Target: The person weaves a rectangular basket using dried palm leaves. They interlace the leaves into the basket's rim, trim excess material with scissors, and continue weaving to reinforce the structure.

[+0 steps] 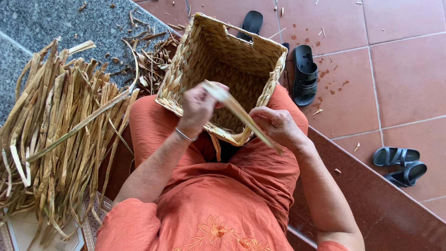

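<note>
Terracotta floor tiles (399, 74) and a grey speckled stone slab (55, 23) frame a person in orange clothing seated on a polished reddish step (385, 209), seen from above. Across the lap rests a square woven basket of pale plaited straw (232, 51), tipped so its open mouth faces the wearer, its near rim just below both hands. The left hand (197, 109), a thin silver bangle (184, 135) at the wrist, is closed with fingers pinching the upper end of a flat dried straw strip (239, 114); the right hand (278, 126) is curled around the same strip lower down, its tail jutting past the wrist. The strip slants across the basket's opening between the two hands.

Left of the left hand, a thick loose pile of long dried tan straw strips (60, 139) crowds the slab and spills toward the knee, leaving little room on that side. Beyond the hands, past the basket's far rim, lie trimmed straw scraps (153, 60) and a pair of dark slip-on sandals (304, 74). Well to the right of the right hand sits a second pair of dark sandals (402, 165) on open tile, where the floor offers the most free space, dotted with small scraps.
</note>
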